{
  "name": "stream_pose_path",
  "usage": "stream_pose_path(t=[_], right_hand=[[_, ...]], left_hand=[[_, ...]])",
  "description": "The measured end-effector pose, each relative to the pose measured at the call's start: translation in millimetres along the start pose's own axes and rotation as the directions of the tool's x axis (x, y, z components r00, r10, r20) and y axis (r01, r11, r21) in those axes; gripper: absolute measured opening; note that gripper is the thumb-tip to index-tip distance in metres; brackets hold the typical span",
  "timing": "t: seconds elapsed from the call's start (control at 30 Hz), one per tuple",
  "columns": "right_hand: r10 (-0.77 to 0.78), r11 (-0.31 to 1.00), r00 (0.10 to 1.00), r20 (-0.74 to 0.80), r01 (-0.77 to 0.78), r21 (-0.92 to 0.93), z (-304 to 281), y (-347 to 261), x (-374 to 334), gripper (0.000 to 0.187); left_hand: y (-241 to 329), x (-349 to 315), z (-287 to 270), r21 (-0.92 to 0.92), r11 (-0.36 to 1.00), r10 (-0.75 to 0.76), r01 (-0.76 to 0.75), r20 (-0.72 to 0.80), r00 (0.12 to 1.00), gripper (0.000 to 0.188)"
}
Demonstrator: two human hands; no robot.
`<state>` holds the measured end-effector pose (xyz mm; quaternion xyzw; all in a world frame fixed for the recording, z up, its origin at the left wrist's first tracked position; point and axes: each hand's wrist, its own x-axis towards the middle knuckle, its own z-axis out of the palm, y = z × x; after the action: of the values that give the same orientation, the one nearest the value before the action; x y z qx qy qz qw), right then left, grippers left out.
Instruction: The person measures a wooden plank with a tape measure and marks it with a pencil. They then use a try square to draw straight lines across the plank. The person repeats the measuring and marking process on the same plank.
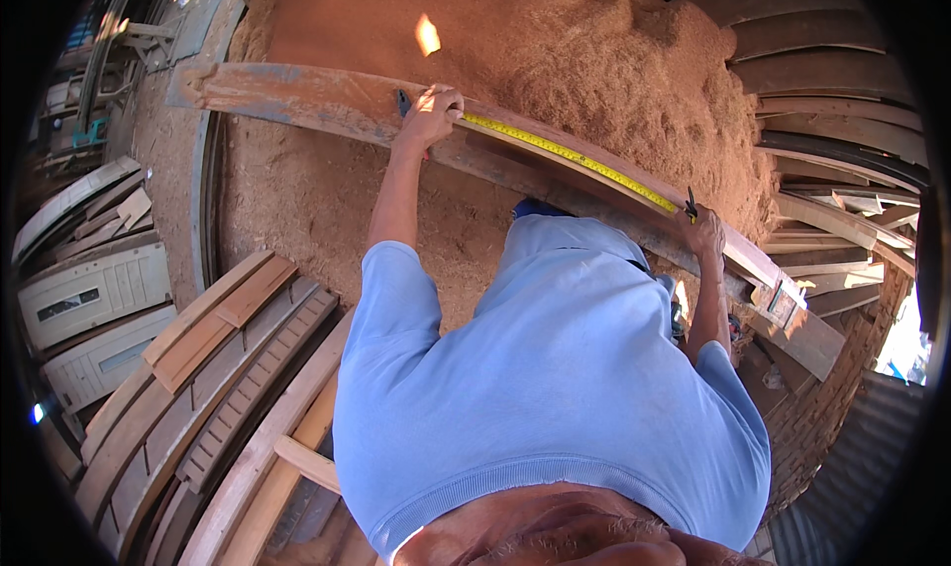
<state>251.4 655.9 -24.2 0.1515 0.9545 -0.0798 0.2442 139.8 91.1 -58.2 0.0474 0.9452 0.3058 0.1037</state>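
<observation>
A yellow measuring tape (pixel 570 154) is stretched along a long, narrow wooden board (pixel 738 249) in front of me. At its left end, my left hand (pixel 433 115) is closed on the tape. A small dark pointed thing (pixel 403 102) shows beside those fingers; its kind is unclear. My right hand (pixel 703 231) is closed at the tape's right end, with another small dark thing (pixel 690 205) at its fingertips. Whether either hand hides the tape's case, I cannot tell. The board rests along a worn, thick plank (pixel 297 93) that runs from far left to near right.
Sawdust (pixel 634 71) is heaped beyond the plank. At the lower left lie several stacked timbers (pixel 248 368), with pale panels (pixel 99 294) behind them. More stacked boards (pixel 822 76) line the right side. Corrugated sheet (pixel 852 467) stands at the lower right.
</observation>
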Motion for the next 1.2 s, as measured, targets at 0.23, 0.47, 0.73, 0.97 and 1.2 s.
stream_pose_path(t=[0.23, 0.47, 0.73, 0.97, 1.2], right_hand=[[-0.004, 1.0, 1.0, -0.017, 0.004, 0.01, -3, -4, -4, 0.057], [0.005, 1.0, 1.0, -0.002, -0.005, 0.002, -4, -5, -4, 0.057], [-0.009, 1.0, 1.0, -0.029, 0.009, -0.006, -1, -3, -2, 0.058], [0.025, 1.0, 0.996, -0.085, -0.026, -0.009, 3, -9, -11, 0.058], [0.152, 0.981, 0.977, -0.147, -0.131, 0.144, -7, 30, -17, 0.06]], left_hand=[[12, 0, -3, 0.113, 0.994, 0.004, -0.005, 0.015, 1.0, 0.012], [13, 8, -4, 0.144, 0.985, -0.112, 0.092, 0.138, 0.984, 0.011], [12, 10, -3, 0.25, 0.96, -0.172, 0.128, 0.163, 0.972, 0.016], [6, 19, -1, 0.263, 0.912, -0.356, 0.314, 0.133, 0.925, 0.034], [11, 33, 3, 0.205, 0.942, -0.313, 0.266, 0.249, 0.917, 0.027]])
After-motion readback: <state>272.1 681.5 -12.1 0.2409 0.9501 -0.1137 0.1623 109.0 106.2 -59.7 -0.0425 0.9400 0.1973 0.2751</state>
